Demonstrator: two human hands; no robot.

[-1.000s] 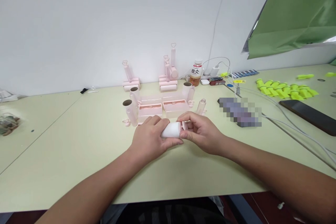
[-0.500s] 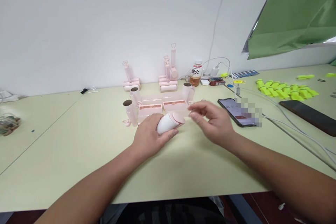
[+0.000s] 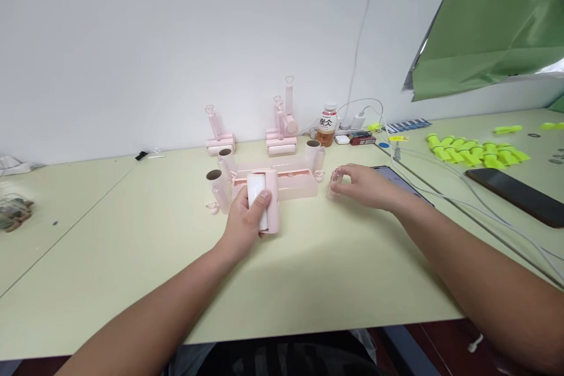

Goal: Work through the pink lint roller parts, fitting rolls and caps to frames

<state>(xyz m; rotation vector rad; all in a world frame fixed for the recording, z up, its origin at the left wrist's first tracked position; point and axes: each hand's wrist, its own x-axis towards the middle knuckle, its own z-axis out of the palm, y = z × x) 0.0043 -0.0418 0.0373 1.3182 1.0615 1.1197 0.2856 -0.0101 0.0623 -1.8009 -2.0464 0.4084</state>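
Left hand (image 3: 243,217) is closed around a white roll (image 3: 256,188) in a pink casing (image 3: 273,205), held above the table (image 3: 317,288); to its right, a clear pink handle (image 3: 331,191) is gripped near its top by the right hand (image 3: 361,185). Beyond, pink boxes (image 3: 300,188) are set before pink rollers (image 3: 282,142) and a bottle (image 3: 326,124) near the wall (image 3: 132,53).

At the frame's centre, over a table (image 3: 335,282), the left hand (image 3: 242,220) holds a lint roller head (image 3: 272,211) in front of trays (image 3: 300,189), with a bottle (image 3: 326,124) behind, upper right of centre, and a smartphone (image 3: 513,195) at far right.
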